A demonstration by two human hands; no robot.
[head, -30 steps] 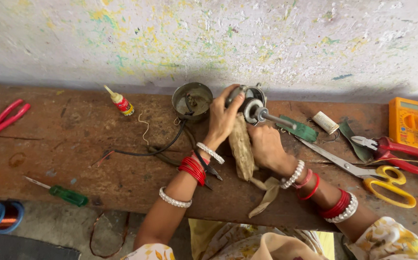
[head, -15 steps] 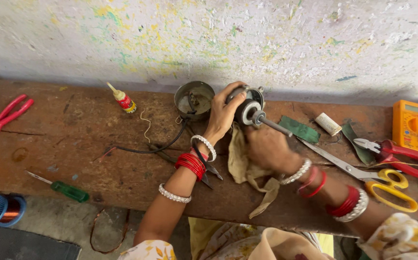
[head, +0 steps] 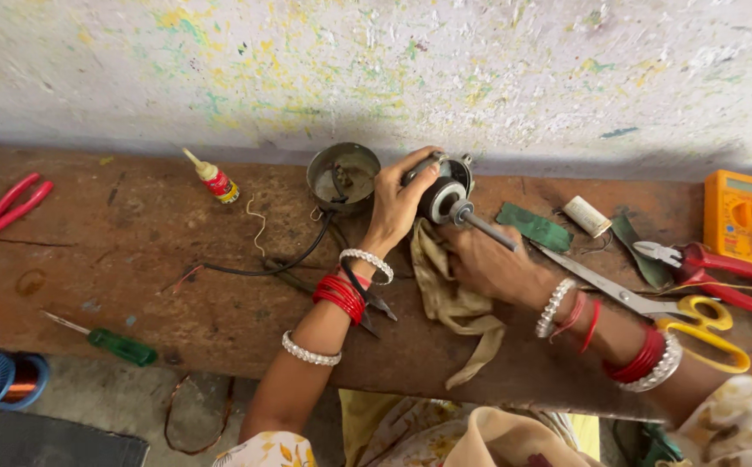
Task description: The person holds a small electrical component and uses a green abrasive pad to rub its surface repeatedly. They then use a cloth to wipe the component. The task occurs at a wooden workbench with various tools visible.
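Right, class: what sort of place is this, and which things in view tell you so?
Probably a small electrical repair workbench. A worn wooden bench holds an orange multimeter, a green-handled screwdriver and scissors, while the left hand grips a small motor.

At nine o'clock of the motor [head: 442,195] the worktop [head: 134,259] lies open past the black wire [head: 263,264]. At three o'clock the scissors [head: 653,303], green pad [head: 533,227] and red pliers [head: 722,268] crowd the way.
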